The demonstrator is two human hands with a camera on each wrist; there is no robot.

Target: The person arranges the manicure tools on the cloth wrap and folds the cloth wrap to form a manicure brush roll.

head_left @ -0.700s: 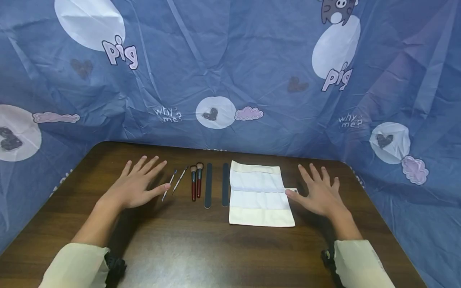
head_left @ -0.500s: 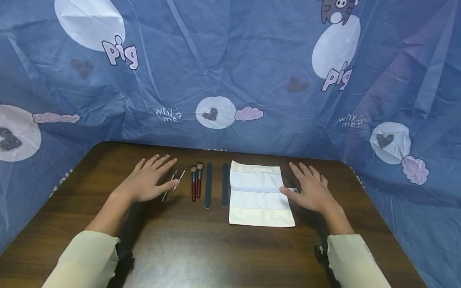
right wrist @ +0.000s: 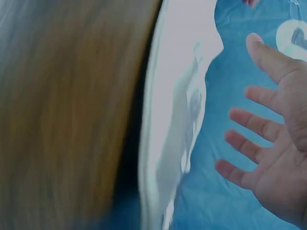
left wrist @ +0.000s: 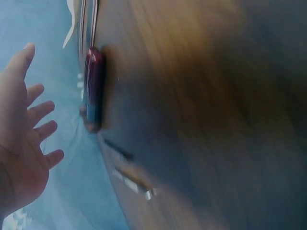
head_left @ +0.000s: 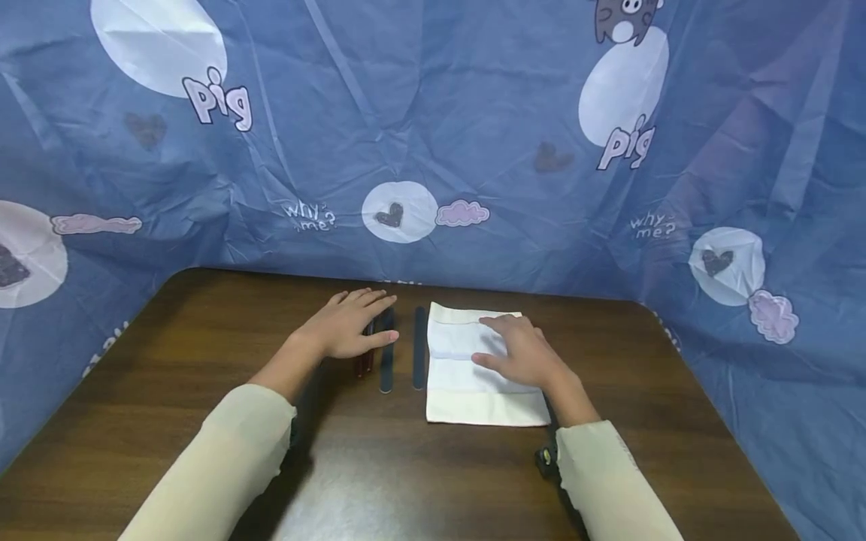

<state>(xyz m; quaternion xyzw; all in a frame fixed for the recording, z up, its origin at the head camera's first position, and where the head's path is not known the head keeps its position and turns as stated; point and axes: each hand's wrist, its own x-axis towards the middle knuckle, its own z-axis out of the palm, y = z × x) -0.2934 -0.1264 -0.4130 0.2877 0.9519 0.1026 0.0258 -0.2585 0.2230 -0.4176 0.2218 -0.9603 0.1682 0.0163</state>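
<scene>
My left hand (head_left: 345,327) is held with spread fingers over two red-handled makeup brushes (head_left: 364,366), hiding most of them. Its fingertips and thumb overlap the left of two dark nail files (head_left: 386,372) in the head view. The other nail file (head_left: 419,353) lies beside a white cloth roll (head_left: 467,407) spread flat. Above that cloth hovers my right hand (head_left: 521,349), fingers apart and holding nothing. In the left wrist view the brushes (left wrist: 96,86) and two thin metal tools (left wrist: 134,183) lie on the table, blurred; the left hand hides those tools in the head view.
A brown wooden table (head_left: 433,481) carries everything. Behind it and along its sides hangs a blue printed curtain (head_left: 406,105), close to the table's back edge.
My left hand has moved right, from beside the metal tools to over the brushes. My right hand has moved left, from the cloth's right edge to above it. The view has shifted slightly.
</scene>
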